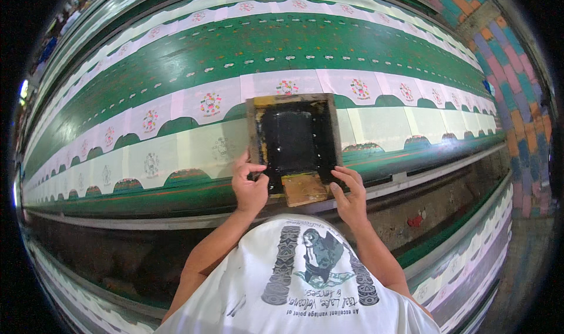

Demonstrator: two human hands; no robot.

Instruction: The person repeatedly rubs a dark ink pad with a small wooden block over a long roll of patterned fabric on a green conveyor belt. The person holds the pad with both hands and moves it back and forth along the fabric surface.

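Note:
A wooden screen-printing frame (336,122) with black ink across its mesh lies over the near row of pale cut fabric pieces. My left hand (250,187) grips its lower left corner, fingers curled and thumb bent inward. At the lower right corner, my right hand (351,196) pinches the frame's side between thumb and fingers. A wooden squeegee (304,189), stained yellow along its top, rests in the near end of the frame between my hands. Left of the frame, fabric pieces (151,164) carry dark outline prints; those to its right (388,125) look plain.
The long green printing table (205,37) runs left to right. Beyond the frame, another row of fabric pieces (359,90) bears coloured prints. A rail (405,184) edges the table's near side. Behind me stands another table with fabric (464,269). A multicoloured block wall (517,93) is at the right.

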